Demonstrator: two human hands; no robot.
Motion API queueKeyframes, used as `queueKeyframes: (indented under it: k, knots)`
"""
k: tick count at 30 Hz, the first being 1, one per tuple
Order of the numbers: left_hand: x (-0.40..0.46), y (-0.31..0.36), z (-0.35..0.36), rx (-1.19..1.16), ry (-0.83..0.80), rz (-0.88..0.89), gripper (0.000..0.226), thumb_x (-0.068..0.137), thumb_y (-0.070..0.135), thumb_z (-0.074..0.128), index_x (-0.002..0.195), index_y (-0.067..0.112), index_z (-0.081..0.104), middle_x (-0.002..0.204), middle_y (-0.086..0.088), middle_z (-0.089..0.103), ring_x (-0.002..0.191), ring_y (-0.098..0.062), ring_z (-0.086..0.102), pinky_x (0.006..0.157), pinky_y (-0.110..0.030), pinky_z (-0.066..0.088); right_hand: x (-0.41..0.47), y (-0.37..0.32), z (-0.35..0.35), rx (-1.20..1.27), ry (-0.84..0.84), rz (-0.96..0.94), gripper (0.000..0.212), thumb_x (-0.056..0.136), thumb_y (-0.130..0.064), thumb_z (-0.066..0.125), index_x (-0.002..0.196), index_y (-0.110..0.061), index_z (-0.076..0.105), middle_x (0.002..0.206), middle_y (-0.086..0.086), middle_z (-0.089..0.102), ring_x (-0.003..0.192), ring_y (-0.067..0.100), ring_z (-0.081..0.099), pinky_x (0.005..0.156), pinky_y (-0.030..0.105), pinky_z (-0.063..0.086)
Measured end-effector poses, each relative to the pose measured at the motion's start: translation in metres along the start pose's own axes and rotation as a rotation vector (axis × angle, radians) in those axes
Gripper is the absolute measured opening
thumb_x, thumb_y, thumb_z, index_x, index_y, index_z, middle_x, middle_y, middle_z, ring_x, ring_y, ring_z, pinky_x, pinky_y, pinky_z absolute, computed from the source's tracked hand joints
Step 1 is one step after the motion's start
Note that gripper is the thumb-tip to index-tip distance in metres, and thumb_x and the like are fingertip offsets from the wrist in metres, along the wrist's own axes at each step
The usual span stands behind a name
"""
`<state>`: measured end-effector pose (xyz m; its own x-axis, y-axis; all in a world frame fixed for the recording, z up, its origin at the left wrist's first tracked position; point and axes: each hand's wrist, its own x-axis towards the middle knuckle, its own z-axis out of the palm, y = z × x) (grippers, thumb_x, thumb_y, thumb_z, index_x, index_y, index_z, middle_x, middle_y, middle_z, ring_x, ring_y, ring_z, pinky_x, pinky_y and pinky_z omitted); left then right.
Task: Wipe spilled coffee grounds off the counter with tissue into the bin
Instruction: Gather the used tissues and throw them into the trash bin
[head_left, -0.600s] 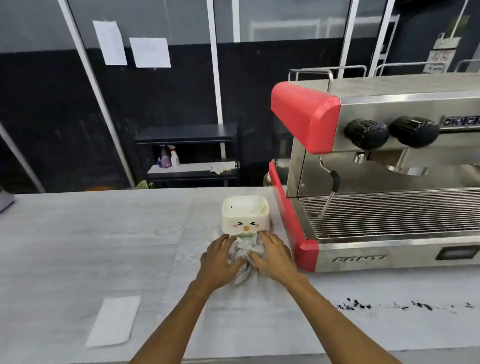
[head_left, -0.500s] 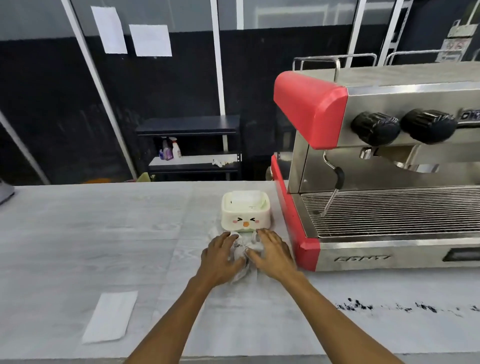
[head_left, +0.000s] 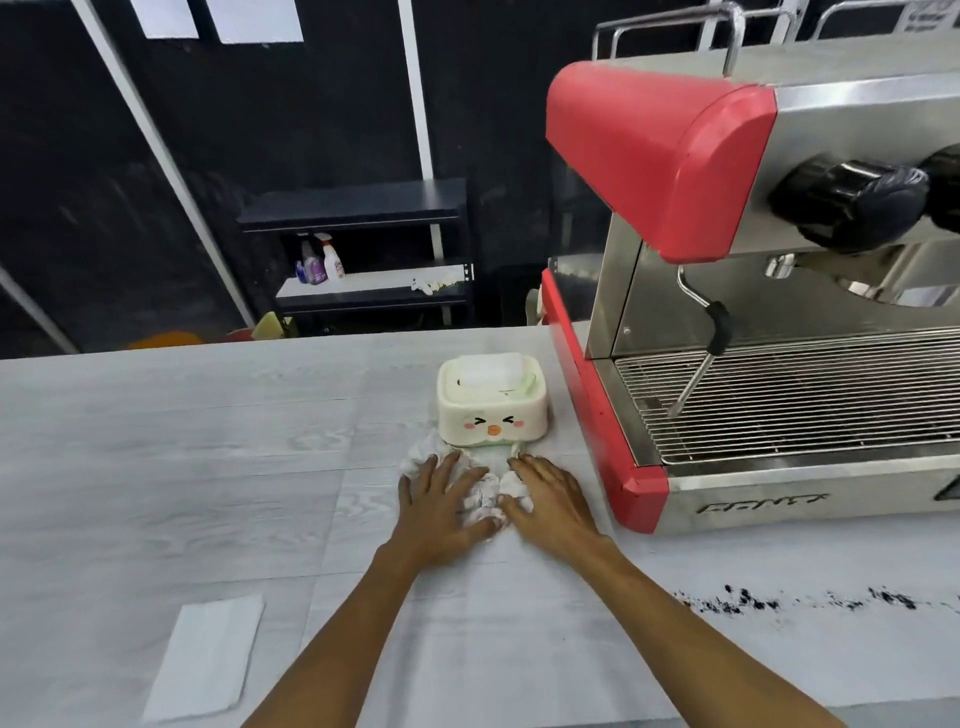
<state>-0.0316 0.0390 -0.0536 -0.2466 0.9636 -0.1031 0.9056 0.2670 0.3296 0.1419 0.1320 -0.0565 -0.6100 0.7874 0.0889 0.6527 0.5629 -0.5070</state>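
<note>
Both hands, left (head_left: 441, 504) and right (head_left: 553, 501), flat, fingers spread, pressing crumpled tissue (head_left: 483, 501) before bin (head_left: 491, 402). Gather inward; grounds (head_left: 748, 600) unswept near front edge.

Two hands, left hand (head_left: 441, 506) and right hand (head_left: 550, 501), 1 crumpled tissue (head_left: 483, 499), 1 flat tissue (head_left: 205, 657), 1 bin (head_left: 491, 402), 1 espresso machine (head_left: 753, 291), 2 spray bottles (head_left: 322, 260) on 1 shelf (head_left: 363, 286), 1 coffee-grounds trail (head_left: 805, 600) across 1 surface (head_left: 156, 441).

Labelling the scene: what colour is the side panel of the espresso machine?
Red, on the espresso machine, clearest in the head view.
</note>
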Motion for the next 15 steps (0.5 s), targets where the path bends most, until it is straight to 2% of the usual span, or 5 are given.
queueKeyframes:
  k: [3, 6, 11, 13, 15]
  knots:
    - [0.001, -0.007, 0.007, -0.013, 0.056, 0.027, 0.079, 0.074, 0.083, 0.028, 0.145, 0.048, 0.033, 0.164, 0.011, 0.015, 0.152, -0.023, 0.004, 0.117, -0.056, 0.006, -0.002, 0.003, 0.002, 0.043, 0.061, -0.002, 0.056, 0.086, -0.037, 0.051, 0.137, -0.015, 0.049, 0.144, 0.003, 0.048, 0.136, 0.019, 0.037, 0.112, 0.033, 0.026]
    - [-0.002, -0.008, 0.012, -0.058, 0.143, 0.042, 0.073, 0.079, 0.075, 0.029, 0.142, 0.041, 0.041, 0.161, 0.01, 0.026, 0.151, -0.022, 0.011, 0.117, -0.053, 0.01, -0.005, 0.004, 0.005, 0.068, 0.128, -0.031, 0.05, 0.088, -0.021, 0.056, 0.137, -0.014, 0.049, 0.14, 0.005, 0.052, 0.133, 0.02, 0.042, 0.11, 0.032, 0.027]
    - [-0.007, -0.001, 0.022, -0.152, 0.259, 0.033, 0.063, 0.084, 0.069, 0.046, 0.132, 0.029, 0.053, 0.149, 0.007, 0.044, 0.146, -0.024, 0.026, 0.113, -0.05, 0.022, -0.008, 0.005, 0.011, 0.118, 0.173, -0.092, 0.046, 0.083, -0.012, 0.05, 0.127, -0.015, 0.06, 0.13, 0.004, 0.06, 0.121, 0.021, 0.052, 0.106, 0.036, 0.039]
    - [-0.005, 0.001, 0.025, -0.193, 0.315, 0.04, 0.052, 0.086, 0.061, 0.054, 0.121, 0.023, 0.059, 0.133, 0.004, 0.055, 0.134, -0.025, 0.042, 0.106, -0.047, 0.034, -0.009, 0.004, 0.012, 0.126, 0.196, -0.078, 0.039, 0.084, -0.014, 0.05, 0.12, -0.009, 0.065, 0.126, 0.007, 0.062, 0.118, 0.024, 0.055, 0.106, 0.027, 0.036]
    - [-0.004, 0.001, 0.028, -0.247, 0.385, 0.049, 0.043, 0.087, 0.053, 0.06, 0.114, 0.02, 0.058, 0.115, 0.004, 0.061, 0.113, -0.023, 0.057, 0.093, -0.042, 0.043, -0.011, 0.002, 0.012, 0.138, 0.197, -0.072, 0.039, 0.088, -0.022, 0.052, 0.123, -0.008, 0.063, 0.13, 0.006, 0.06, 0.122, 0.021, 0.052, 0.105, 0.02, 0.03]
